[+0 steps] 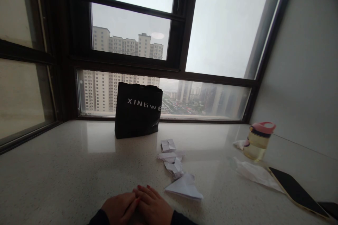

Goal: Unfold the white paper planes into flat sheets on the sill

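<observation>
My left hand (pixel 118 206) and my right hand (pixel 153 204) rest together on the speckled white sill (pixel 66 172) at the bottom centre. Fingers of the left are curled inward against the right, and what they hold, if anything, is hidden. The right hand lies over the left fingertips with its red-nailed fingers close together. Just right of my right hand is a folded white paper triangle (pixel 185 187). Behind it, in a line, lie a folded paper piece (pixel 174 168), a flat folded strip (pixel 170 156) and a small folded square (pixel 168 145).
A black bag (pixel 138 112) stands near the window. At the right are a bottle (pixel 257 142) with a pink lid, crumpled tissue (pixel 256 174), and a dark flat device (pixel 298 191). Another dark object sits at the right edge.
</observation>
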Tool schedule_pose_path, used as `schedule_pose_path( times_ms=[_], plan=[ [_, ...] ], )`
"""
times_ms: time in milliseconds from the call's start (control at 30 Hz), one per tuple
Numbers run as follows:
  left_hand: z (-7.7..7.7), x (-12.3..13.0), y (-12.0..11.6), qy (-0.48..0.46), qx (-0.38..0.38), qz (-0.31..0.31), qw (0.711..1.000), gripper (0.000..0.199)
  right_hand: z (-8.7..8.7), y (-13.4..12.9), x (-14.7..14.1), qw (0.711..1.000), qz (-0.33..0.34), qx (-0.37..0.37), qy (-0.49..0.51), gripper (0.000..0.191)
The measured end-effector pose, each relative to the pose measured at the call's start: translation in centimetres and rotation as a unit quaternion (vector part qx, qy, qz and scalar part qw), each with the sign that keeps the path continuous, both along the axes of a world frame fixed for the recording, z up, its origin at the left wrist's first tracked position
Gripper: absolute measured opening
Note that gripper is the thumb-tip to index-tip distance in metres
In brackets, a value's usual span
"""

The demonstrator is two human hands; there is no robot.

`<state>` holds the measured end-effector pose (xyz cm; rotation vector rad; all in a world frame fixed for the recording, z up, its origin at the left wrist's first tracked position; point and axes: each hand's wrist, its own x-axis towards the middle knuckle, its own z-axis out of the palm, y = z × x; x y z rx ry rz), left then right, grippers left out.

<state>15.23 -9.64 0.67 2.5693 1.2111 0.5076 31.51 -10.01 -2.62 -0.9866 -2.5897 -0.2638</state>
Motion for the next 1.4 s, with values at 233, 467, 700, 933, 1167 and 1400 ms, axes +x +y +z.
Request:
schedule_pose_path(
  times_ms=[233,467,700,933,1167,1400],
  plan=[
    [0.32,0.08,-0.20,-0.002,-0.001,0.005,1.000,0.047,0.03,-0.03,-0.01,1.000,-0.006,0.000,-0.009,0.045],
    [0.39,0.03,-0.23,-0.006,0.003,-0.002,1.000,0.049,0.39,-0.22,0.04,1.000,0.003,-0.017,-0.003,0.045],
    [0.03,-0.04,0.00,-0.023,0.020,-0.017,0.999,0.050,0.38,-0.14,0.03,1.000,0.011,-0.024,0.006,0.045],
    [0.08,-0.11,-0.06,-0.014,0.040,-0.026,0.999,0.050,0.30,-0.09,0.10,0.999,0.013,-0.036,0.021,0.046],
    [0.11,0.00,-0.07,-0.012,0.041,-0.027,0.999,0.049,0.23,0.05,0.06,0.998,0.018,-0.045,0.026,0.041],
    [0.39,-0.02,-0.28,-0.005,0.040,-0.016,0.999,0.048,0.44,-0.22,-0.03,0.999,0.015,-0.046,0.025,0.046]
  ],
)
